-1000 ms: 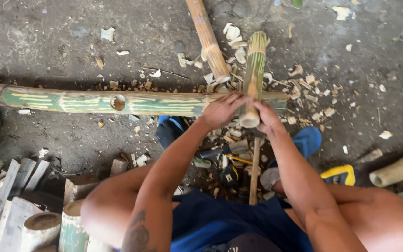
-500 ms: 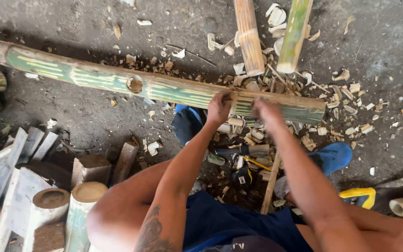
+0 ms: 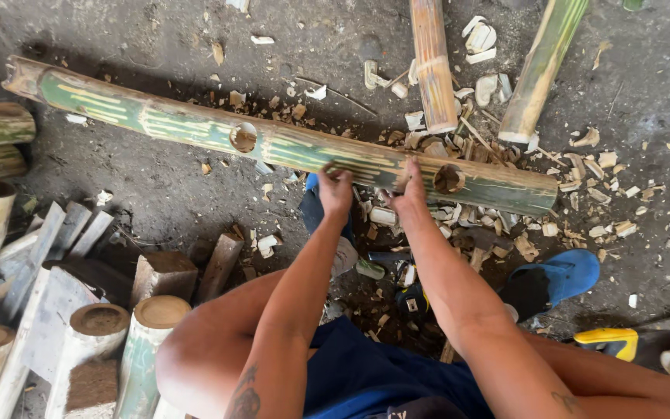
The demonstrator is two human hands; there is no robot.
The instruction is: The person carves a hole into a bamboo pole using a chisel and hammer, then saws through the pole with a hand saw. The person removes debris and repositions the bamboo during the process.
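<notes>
A long green bamboo pole with two round holes lies across the ground in front of me. My left hand rests on its near side, between the two holes. My right hand touches the pole just left of the right-hand hole. Both hands press against the pole with fingers curled on it. Two shorter bamboo pieces lie beyond: a tan one and a green one, neither touched.
Wood chips litter the ground around the pole's right end. Cut bamboo sections and split slats stand at the lower left. Blue sandals are on my feet. A yellow-handled tool lies at the right.
My hands let go of the green bamboo piece they held upright and moved down onto the long pole. The view shifted left, so the pole sits more central.
</notes>
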